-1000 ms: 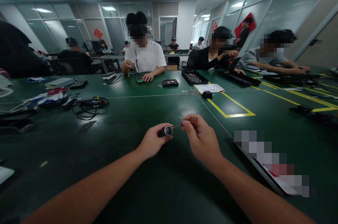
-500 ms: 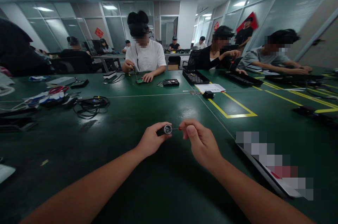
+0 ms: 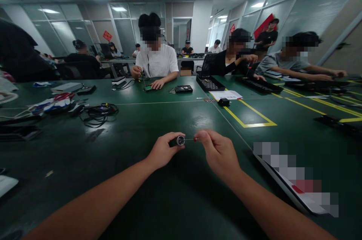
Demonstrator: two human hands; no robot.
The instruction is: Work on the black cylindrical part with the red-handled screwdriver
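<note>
My left hand (image 3: 163,152) is closed around a short black cylinder with a silver end (image 3: 178,141), held just above the green table (image 3: 135,127). My right hand (image 3: 217,151) pinches a thin rod with a small red tip (image 3: 194,139), whose point reaches toward the cylinder's silver end. The two hands are a few centimetres apart, level with each other. Most of the rod is hidden inside my right fingers.
A flat device with a blurred face (image 3: 294,179) lies at my right. Tangled black cables (image 3: 97,113) and tools (image 3: 53,105) sit at the left. Yellow floor-style tape (image 3: 249,119) marks the table. Several people work across the table, with black trays (image 3: 209,82) before them.
My right hand has turned and lowered slightly, bringing the thin rod level with the cylinder's end. My left hand has stayed in place.
</note>
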